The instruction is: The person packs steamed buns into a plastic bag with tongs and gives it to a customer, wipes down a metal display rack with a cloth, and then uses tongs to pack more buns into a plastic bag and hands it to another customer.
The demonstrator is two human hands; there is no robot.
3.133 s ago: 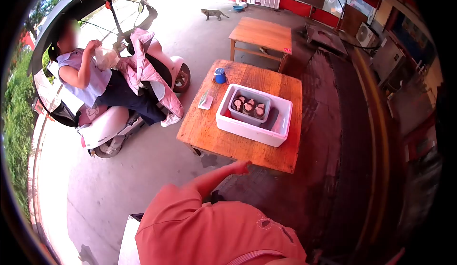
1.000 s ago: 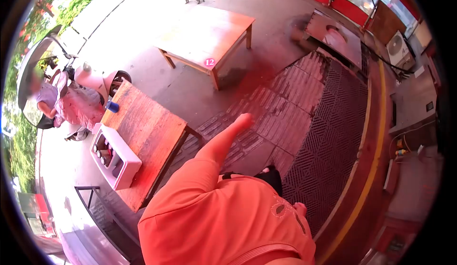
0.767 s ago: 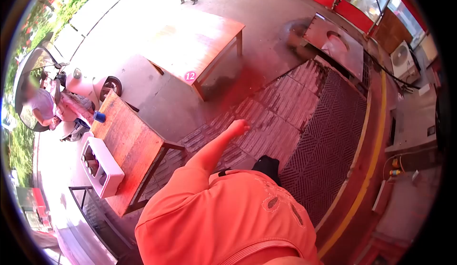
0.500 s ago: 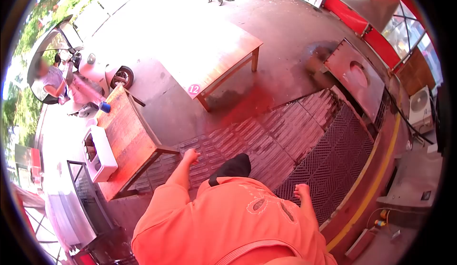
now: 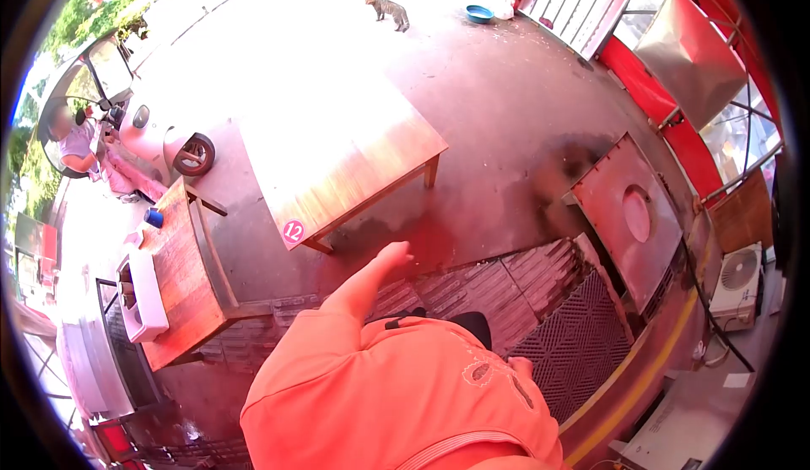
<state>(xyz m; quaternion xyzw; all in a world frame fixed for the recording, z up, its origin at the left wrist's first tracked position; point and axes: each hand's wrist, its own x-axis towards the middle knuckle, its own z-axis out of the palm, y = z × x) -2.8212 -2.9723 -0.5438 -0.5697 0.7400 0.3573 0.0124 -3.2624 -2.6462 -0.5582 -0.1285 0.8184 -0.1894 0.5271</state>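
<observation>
My left hand is stretched forward over the wet floor with its fingers curled, close to the near edge of a wooden table marked with a round 12 sticker. It touches nothing that I can see. Beside my right hip, my right hand shows only in part, low by the dark floor mat; its fingers are too small to make out. To the left stands a second wooden table, bearing a white foam box with jars inside and a blue cup.
A person sits on a canopied scooter at the left. A cat stands near a blue bowl at the back. On the right are a metal panel with a round hole and an outdoor air unit.
The view has swung right and moved onward, so the foam box table now lies farther left and the holed panel looks nearer. My left arm has swung forward; my right hand has drawn back.
</observation>
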